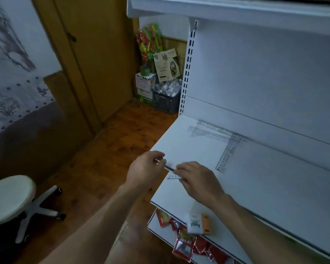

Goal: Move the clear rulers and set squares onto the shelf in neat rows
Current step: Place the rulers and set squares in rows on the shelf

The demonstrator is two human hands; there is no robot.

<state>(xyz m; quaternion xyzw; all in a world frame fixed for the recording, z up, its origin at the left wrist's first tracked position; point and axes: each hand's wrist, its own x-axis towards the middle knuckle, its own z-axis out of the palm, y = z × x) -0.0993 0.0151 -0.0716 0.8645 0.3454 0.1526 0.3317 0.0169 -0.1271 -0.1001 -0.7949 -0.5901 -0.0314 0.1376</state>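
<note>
L hand [147,169], R hand [197,181] pinch ruler [172,177] over shelf [259,189] (rulers [214,133] behind).

Dim bluish light, soft motion blur throughout, wide-angle bending at edges.

Wooden floor [103,149], brown door [95,54], white stool [10,199]
</note>
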